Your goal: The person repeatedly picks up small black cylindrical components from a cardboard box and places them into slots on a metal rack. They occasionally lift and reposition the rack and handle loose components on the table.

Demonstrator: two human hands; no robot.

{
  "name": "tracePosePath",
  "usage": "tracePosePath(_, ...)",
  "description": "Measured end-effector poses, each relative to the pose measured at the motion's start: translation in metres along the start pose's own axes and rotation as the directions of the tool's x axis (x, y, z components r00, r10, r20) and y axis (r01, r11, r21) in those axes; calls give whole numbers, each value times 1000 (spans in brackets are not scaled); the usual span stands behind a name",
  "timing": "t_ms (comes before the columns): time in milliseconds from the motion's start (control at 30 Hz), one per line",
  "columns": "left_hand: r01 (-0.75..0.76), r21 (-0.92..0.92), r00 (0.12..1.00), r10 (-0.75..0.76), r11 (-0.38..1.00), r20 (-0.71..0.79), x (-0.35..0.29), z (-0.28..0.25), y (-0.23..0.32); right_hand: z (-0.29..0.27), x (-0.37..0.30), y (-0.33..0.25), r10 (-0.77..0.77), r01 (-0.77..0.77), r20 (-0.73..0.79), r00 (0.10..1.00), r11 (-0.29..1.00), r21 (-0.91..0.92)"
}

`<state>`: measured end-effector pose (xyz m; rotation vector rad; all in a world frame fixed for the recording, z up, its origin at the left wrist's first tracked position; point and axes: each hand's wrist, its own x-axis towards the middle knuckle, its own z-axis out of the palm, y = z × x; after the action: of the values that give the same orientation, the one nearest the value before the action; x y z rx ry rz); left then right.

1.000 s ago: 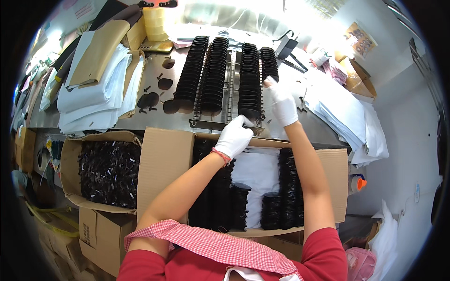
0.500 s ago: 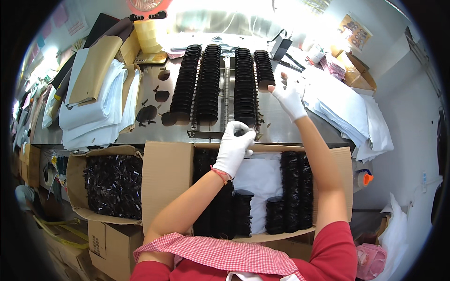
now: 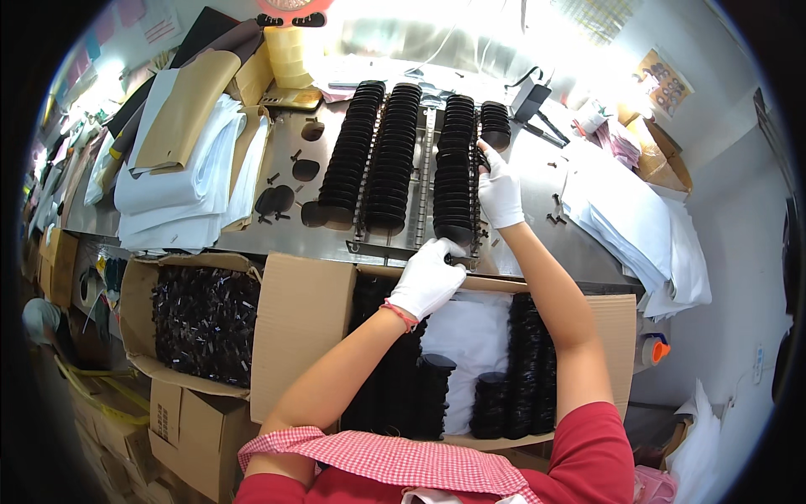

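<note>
Dark, lens-like discs [image 3: 392,160] stand stacked in long columns on a metal rack [image 3: 428,176] on the steel worktop. My right hand [image 3: 501,191], in a white glove with bare fingertips, is at the rack's right side. Its fingers pinch close below the short right column [image 3: 495,126]; a dark bit shows between them, too small to name. Near the rack's front end is my left hand [image 3: 428,281], also gloved, with fingers curled together. Something small and dark shows at its fingers, mostly hidden. Beside the columns lie loose discs [image 3: 306,170] and small dark clip-like pieces [image 3: 556,217].
An open carton [image 3: 302,336] in front of me holds black disc stacks and white wrapping. Left of it, another box [image 3: 189,382] is full of small dark pieces. White paper piles [image 3: 180,185] and sheets [image 3: 617,210] flank the rack. A dark device [image 3: 529,101] stands behind.
My right hand has moved left and in against the rack, its fingers closing. My left hand stays near the rack's front, its fingers turned. The whole view has shifted slightly.
</note>
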<state>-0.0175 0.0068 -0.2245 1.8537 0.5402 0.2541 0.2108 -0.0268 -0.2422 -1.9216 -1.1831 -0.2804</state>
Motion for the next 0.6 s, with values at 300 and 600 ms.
tracePosePath(300,223,-848,969,-203,481,140,-16,1,33,-79,-13,-66,128,-127,35,991,992,-20)
tracePosePath(600,211,-969,926,-342,125,158,-22,1,41,-86,-13,-71,114,-123,212,971,992,32)
